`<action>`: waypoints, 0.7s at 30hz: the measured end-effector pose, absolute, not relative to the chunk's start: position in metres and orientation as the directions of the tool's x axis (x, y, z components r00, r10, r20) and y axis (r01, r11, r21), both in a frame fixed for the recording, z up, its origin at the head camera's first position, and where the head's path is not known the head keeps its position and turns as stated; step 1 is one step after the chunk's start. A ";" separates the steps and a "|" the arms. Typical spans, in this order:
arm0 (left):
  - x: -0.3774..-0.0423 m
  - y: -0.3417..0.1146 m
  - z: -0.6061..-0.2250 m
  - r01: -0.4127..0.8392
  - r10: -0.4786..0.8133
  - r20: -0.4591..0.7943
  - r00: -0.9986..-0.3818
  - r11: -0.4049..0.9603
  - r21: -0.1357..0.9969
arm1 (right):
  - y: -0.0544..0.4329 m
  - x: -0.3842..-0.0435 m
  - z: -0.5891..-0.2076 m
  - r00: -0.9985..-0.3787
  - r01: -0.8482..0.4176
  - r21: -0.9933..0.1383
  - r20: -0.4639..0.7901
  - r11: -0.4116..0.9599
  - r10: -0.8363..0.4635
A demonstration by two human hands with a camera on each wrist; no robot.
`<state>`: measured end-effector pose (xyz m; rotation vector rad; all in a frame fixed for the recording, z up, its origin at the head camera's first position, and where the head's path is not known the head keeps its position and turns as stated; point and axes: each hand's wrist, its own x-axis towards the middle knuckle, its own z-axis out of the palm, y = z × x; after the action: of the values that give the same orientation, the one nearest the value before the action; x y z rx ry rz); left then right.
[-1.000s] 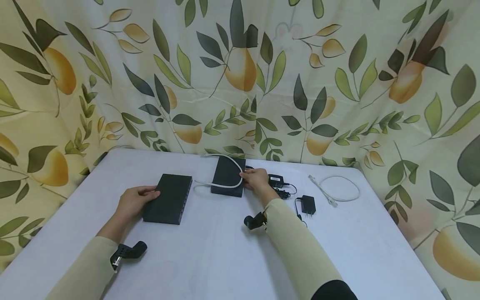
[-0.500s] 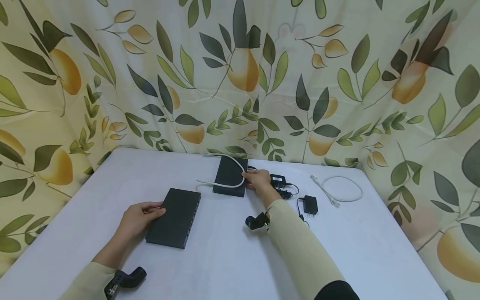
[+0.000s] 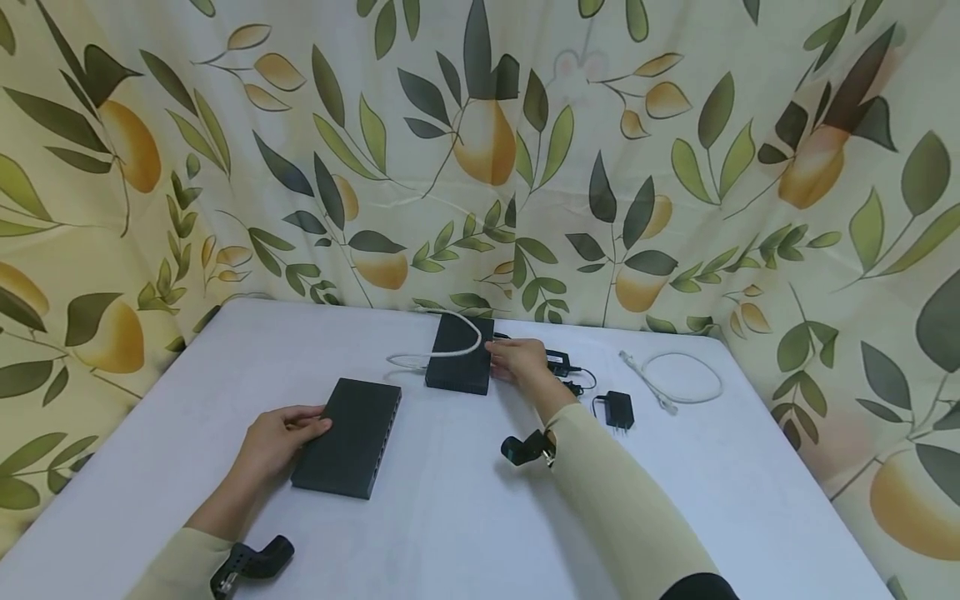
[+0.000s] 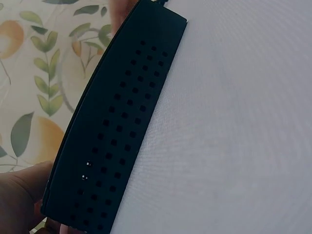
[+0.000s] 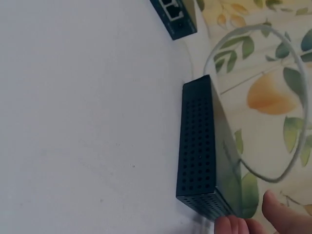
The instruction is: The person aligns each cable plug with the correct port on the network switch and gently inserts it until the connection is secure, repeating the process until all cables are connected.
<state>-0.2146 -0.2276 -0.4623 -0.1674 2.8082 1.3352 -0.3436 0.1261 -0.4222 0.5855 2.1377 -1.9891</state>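
Observation:
My left hand (image 3: 273,446) grips the left edge of a flat black network switch (image 3: 348,437), thumb on top. Rows of square vent holes line its near side in the left wrist view, and ports (image 5: 171,9) show on its far side in the right wrist view. Farther back lies a smaller black box (image 3: 465,358) with perforated sides. A white cable (image 3: 450,353) arches over its top. My right hand (image 3: 521,362) is at that box's right edge, fingertips touching its corner, thumb spread from the fingers and apart from the cable.
To the right of the right hand are a black power adapter (image 3: 557,362) with its cord and a second black plug adapter (image 3: 618,410). A coiled white network cable (image 3: 682,398) lies farther right. A patterned curtain (image 3: 480,167) hangs behind the white-covered table (image 3: 450,533).
The left hand has drawn the network switch nearer and slightly right. The white cable's loop has slipped left, away from the right fingertips. The right hand has shifted slightly to the right.

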 end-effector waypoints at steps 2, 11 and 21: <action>-0.215 -0.227 -0.462 -0.111 -0.089 -0.071 -0.993 0.625 0.773 | 0.128 -0.337 -0.419 -0.924 0.361 -0.930 -0.347 0.071 0.158; -0.215 -0.228 -0.464 -0.110 -0.094 -0.064 -0.994 0.638 0.762 | 0.109 -0.285 -0.418 -0.972 0.234 -0.966 -0.234 0.110 0.017; -0.214 -0.227 -0.465 -0.111 -0.101 -0.061 -0.993 0.629 0.769 | 0.052 -0.236 -0.436 -0.955 0.182 -0.977 -0.203 0.113 -0.217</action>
<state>-0.2145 -0.2270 -0.4650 -0.1837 2.8250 1.3348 -0.2360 0.0524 -0.4360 -0.0342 2.0998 -1.9137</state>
